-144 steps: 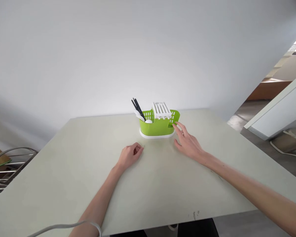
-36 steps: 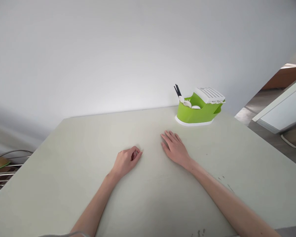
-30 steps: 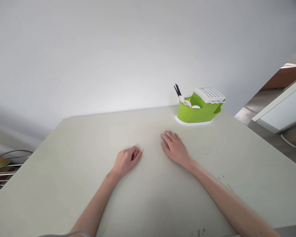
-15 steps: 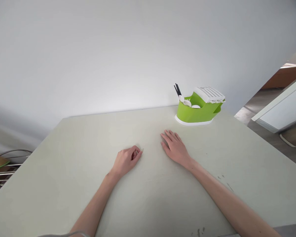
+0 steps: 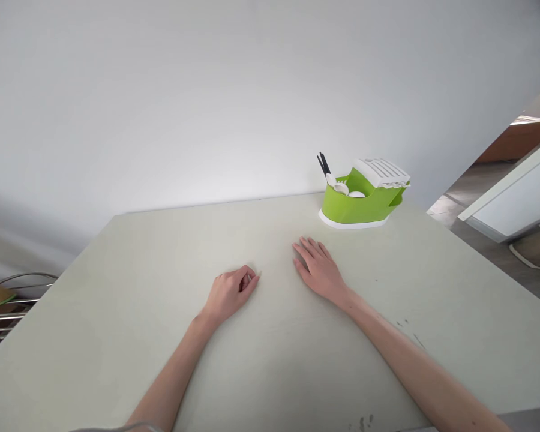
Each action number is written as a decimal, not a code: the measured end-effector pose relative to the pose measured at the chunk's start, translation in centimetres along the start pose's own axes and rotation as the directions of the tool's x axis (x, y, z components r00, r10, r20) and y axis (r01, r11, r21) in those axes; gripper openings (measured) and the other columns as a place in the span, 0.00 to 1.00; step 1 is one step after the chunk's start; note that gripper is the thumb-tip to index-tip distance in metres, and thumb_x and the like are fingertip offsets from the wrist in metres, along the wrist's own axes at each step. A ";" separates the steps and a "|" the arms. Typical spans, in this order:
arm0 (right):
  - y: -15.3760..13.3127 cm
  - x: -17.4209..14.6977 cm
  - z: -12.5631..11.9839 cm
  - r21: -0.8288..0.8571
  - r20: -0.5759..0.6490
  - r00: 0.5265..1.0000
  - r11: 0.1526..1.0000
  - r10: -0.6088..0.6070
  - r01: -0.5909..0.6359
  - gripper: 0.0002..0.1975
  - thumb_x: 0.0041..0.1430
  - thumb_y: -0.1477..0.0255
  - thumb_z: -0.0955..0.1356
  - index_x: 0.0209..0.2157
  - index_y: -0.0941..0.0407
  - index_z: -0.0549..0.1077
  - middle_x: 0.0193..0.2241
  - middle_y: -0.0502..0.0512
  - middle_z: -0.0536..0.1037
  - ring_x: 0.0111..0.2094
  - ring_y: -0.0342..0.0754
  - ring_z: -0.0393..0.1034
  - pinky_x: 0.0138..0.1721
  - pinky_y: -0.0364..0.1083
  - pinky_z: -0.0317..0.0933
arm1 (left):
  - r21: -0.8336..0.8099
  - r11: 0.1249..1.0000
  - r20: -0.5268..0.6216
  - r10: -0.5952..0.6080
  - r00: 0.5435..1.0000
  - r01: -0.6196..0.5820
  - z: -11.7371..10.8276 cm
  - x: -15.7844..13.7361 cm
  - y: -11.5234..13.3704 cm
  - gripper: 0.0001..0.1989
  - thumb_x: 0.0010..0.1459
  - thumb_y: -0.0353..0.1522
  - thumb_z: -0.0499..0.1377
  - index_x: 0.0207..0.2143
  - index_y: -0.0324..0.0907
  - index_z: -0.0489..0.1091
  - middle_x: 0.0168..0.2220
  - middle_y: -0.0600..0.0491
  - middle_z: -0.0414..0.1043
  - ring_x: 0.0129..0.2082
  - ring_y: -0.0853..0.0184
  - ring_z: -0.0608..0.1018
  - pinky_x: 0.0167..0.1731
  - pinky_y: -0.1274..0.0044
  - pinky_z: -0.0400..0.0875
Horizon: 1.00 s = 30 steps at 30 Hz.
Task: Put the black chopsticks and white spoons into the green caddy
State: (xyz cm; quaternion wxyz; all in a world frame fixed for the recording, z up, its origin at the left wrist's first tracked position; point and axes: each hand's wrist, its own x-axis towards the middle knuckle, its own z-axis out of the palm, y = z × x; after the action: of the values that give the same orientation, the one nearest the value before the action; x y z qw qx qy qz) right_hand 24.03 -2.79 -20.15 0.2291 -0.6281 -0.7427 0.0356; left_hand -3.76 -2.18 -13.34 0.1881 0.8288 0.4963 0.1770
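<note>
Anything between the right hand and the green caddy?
Nothing visible. The right hand lies flat, with only a strip of tabletop between it and the green caddy. The left hand is off to the left, outside that gap.

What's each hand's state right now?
Left hand: loosely closed, resting on the table, nothing visible in its grip.
Right hand: open, palm down on the table, holding nothing.

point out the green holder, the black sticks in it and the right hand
Green holder point(image 5: 354, 207), head view: front wall
Black sticks point(image 5: 325, 163), head view: one stick's shaft
Right hand point(image 5: 319, 270), head view: back of the hand
</note>
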 end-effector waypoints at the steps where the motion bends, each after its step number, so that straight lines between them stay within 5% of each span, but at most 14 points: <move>1: 0.0 0.0 0.0 -0.002 0.001 1.000 1.000 -0.002 0.002 0.28 0.77 0.60 0.54 0.68 0.56 0.67 0.73 0.60 0.60 0.75 0.58 0.49 0.73 0.62 0.46 | -0.001 1.000 0.000 -0.001 1.000 0.001 0.0 0.0 0.0 0.18 0.71 0.45 0.51 0.32 0.45 0.69 0.22 0.59 0.63 0.21 0.71 0.62 0.27 0.77 0.59; 30: 0.0 0.0 -0.1 -0.001 0.011 1.000 1.000 -0.003 0.003 0.29 0.76 0.61 0.54 0.69 0.57 0.66 0.73 0.61 0.60 0.75 0.58 0.49 0.73 0.62 0.46 | 0.007 1.000 -0.001 0.003 1.000 -0.003 0.1 0.0 -0.2 0.19 0.70 0.46 0.51 0.33 0.45 0.69 0.22 0.59 0.63 0.21 0.71 0.63 0.26 0.76 0.59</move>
State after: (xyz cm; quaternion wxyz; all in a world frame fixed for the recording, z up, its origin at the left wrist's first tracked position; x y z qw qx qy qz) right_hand 24.07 -2.80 -20.01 0.2247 -0.6271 -0.7448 0.0381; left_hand -3.82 -2.15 -13.55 0.1846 0.8302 0.4956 0.1761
